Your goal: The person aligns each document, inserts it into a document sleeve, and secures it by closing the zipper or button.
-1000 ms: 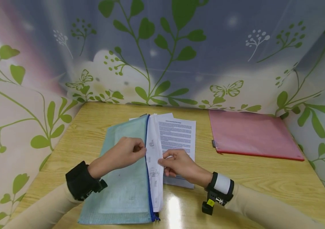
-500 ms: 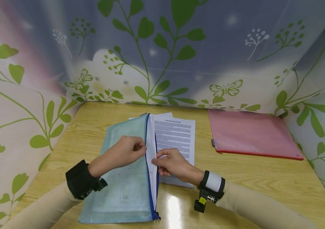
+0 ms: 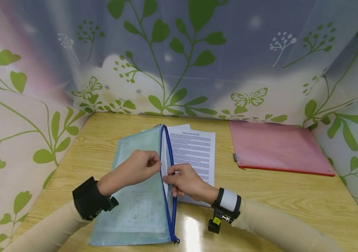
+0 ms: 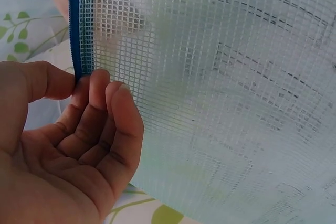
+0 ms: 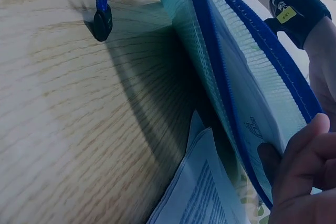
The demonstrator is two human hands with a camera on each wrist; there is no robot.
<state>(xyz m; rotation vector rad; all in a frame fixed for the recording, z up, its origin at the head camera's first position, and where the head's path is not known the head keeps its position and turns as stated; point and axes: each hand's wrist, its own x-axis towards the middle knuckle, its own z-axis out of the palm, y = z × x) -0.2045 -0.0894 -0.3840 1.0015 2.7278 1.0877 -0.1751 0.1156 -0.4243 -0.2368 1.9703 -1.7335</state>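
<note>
A light blue mesh zip pouch (image 3: 125, 213) lies tilted across the table, its blue-zipped mouth parted toward the right. My left hand (image 3: 138, 165) pinches the near zip edge; in the left wrist view, thumb and forefinger meet on the blue zip (image 4: 76, 30). White papers (image 5: 244, 85) with line drawings sit inside the pouch, showing through the mesh. At the mouth, my right hand (image 3: 187, 180) pinches the edge of these papers, with fingertips between the two zip edges. The zip pull (image 5: 102, 23) hangs at the pouch's near end.
Printed sheets (image 3: 194, 148) lie on the wooden table (image 3: 245, 210), partly beneath the pouch. A pink zip pouch (image 3: 279, 147) with a red zip lies flat at the back right. Leaf-patterned curtains (image 3: 179, 52) enclose the table.
My right hand has moved left, and the papers that stuck out of the blue pouch have slid inside. The far zip edge now shows. My left hand has stayed in place.
</note>
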